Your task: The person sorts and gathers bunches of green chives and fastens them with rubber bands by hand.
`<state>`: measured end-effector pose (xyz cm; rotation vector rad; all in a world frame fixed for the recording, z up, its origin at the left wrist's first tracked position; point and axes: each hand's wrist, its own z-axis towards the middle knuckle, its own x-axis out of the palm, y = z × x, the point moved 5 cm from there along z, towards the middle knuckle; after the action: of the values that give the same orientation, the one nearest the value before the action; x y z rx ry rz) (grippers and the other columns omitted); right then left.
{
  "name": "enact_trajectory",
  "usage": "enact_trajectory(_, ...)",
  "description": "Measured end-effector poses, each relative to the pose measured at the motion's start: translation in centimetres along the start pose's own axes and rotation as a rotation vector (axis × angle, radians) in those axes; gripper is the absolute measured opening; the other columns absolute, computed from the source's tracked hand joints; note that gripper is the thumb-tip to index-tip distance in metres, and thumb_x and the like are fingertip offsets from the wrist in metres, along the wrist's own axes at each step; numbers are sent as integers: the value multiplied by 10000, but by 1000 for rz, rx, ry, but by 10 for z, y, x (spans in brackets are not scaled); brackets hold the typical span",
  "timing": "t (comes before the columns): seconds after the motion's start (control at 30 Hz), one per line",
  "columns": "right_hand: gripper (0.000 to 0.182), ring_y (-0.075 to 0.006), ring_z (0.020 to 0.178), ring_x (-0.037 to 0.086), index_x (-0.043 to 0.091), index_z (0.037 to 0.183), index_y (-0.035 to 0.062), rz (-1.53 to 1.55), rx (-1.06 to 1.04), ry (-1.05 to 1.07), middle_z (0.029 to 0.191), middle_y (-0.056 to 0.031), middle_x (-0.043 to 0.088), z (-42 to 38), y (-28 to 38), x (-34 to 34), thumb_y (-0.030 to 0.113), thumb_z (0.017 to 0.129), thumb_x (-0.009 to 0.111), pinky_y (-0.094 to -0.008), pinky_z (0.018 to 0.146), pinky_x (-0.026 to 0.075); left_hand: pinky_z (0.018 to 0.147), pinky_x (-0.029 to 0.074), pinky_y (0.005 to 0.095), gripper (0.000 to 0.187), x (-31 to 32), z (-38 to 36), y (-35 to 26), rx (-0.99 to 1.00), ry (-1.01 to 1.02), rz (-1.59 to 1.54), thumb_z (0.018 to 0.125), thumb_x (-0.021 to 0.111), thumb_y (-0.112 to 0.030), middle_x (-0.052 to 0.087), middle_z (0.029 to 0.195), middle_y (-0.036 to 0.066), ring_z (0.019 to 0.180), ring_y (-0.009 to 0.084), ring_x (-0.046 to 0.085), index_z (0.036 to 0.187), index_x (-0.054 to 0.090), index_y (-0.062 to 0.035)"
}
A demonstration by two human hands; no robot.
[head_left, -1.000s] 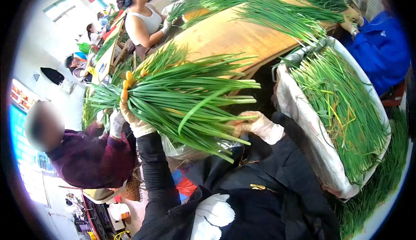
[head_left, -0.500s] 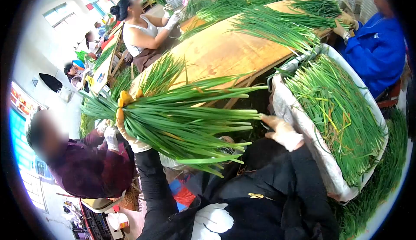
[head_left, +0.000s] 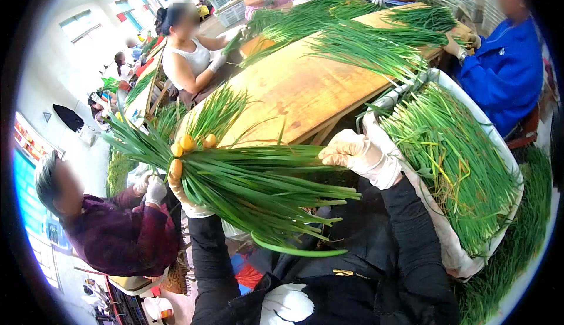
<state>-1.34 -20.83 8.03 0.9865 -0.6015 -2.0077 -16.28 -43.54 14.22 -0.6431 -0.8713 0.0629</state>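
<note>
My left hand [head_left: 183, 169], in a pale glove with yellow-orange fingertip covers, is closed round a thick bunch of garlic chives [head_left: 252, 178]. The leaf tips fan out to the left and the pale stalk ends point right. One bent stalk hangs along the lower side. At the upper right of the bunch, my gloved right hand [head_left: 355, 156] has its fingers pinched on the stalk ends. Just right of that hand stands a white-lined tub [head_left: 405, 178] heaped with more chives [head_left: 452, 160].
Beyond the bunch is a wooden table [head_left: 282, 99] with piles of chives [head_left: 370, 49]. A person in blue [head_left: 499, 84] sits at the right, one in a white top [head_left: 194, 61] across the table, another in maroon [head_left: 123, 225] at the left. Chives [head_left: 529, 237] also lie beyond the tub.
My right hand has risen and moved left, from an extended finger near the stalk ends to a pinch on the upper ones. The bunch has shifted slightly right and down.
</note>
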Motion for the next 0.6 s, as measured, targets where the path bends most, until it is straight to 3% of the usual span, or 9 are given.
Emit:
enact_trajectory(0.03,146,-176,753,549,640,818,43,134,15,18,794,-70,602,-1,-2,1,173,752,634,-282,690,440,815,406,522,219,0,-1,0,-3,14,14,784,546,-228,571,1062,15,997,318,507,977,508,-132)
enact_trajectory(0.1,145,-201,682,557,626,750,66,41,-12,-6,709,-62,599,-1,6,-1,208,769,609,-304,622,431,791,419,530,218,1,-2,0,-7,7,27,785,545,-218,570,1060,21,987,335,518,975,490,-129)
enact_trajectory(0.17,202,-203,685,563,622,783,53,654,384,92,716,-83,596,-5,-4,10,245,806,567,-292,630,434,771,430,528,221,5,-3,4,-35,36,13,784,546,-215,570,1052,28,984,341,521,978,492,-124)
enact_trajectory(0.23,287,-222,728,563,611,824,35,487,382,157,753,-98,589,-1,-8,13,307,831,521,-298,664,434,790,422,544,229,3,-2,7,-50,34,9,777,554,-206,569,1045,33,992,348,514,980,492,-120)
enact_trajectory(0.3,347,-243,770,552,607,834,31,5,203,181,782,-105,577,11,1,18,369,806,533,-314,689,427,816,408,553,221,10,0,14,-70,110,-1,771,557,-187,566,1046,37,1005,350,498,968,486,-116)
enact_trajectory(0.43,311,-221,743,559,604,777,37,27,289,144,753,-99,574,27,2,32,343,729,638,-329,667,427,822,412,524,204,20,0,19,-105,114,26,765,557,-173,567,1041,37,1015,345,483,942,472,-115)
enact_trajectory(0.5,259,-148,699,567,596,797,26,290,376,124,739,-70,592,30,-9,37,275,746,644,-285,641,440,807,421,527,205,19,-1,16,-85,98,0,764,556,-171,570,1041,42,1011,360,493,944,476,-115)
enact_trajectory(0.53,228,-95,696,562,582,852,16,844,522,-38,753,-34,598,26,-11,40,218,762,640,-234,648,450,809,417,533,201,13,-1,12,-72,53,-1,764,554,-168,566,1042,42,1012,360,490,943,477,-115)
enact_trajectory(0.6,192,-94,699,574,566,871,20,843,517,100,762,-23,610,39,-7,32,163,764,639,-208,675,454,815,410,541,189,11,-1,8,-77,45,-28,764,545,-154,557,1041,40,1013,348,489,940,483,-117)
